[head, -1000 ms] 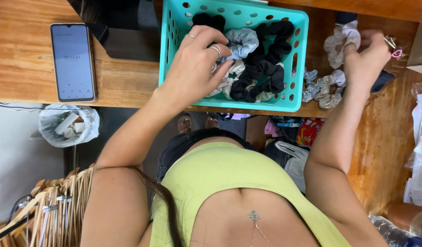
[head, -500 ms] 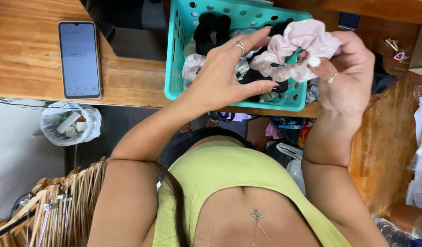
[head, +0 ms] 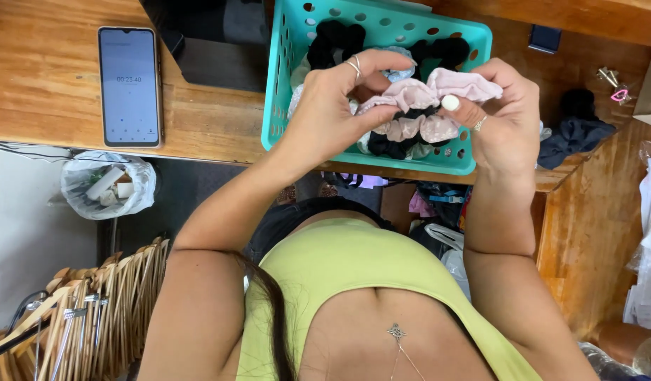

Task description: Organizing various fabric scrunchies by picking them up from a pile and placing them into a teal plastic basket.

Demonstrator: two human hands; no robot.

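Observation:
A pale pink fabric scrunchie (head: 424, 106) is held over a teal plastic basket (head: 276, 106) by both my hands. My left hand (head: 332, 106), with rings on the fingers, pinches the scrunchie's left side. My right hand (head: 502, 120) grips its right side, thumb on top. The basket stands on a wooden table (head: 50, 85) and holds several scrunchies, black ones (head: 332, 39) at the back and a light blue one partly hidden behind my fingers.
A smartphone (head: 130, 86) with a lit screen lies on the table left of the basket. Dark scrunchies (head: 576, 130) and small hair clips (head: 615, 85) lie right of it. Below the table are a bagged bin (head: 107, 185) and wooden hangers (head: 93, 317).
My right hand brought the pink scrunchie from the right side of the table over the basket. My left hand left the basket's contents and took hold of the scrunchie's other side.

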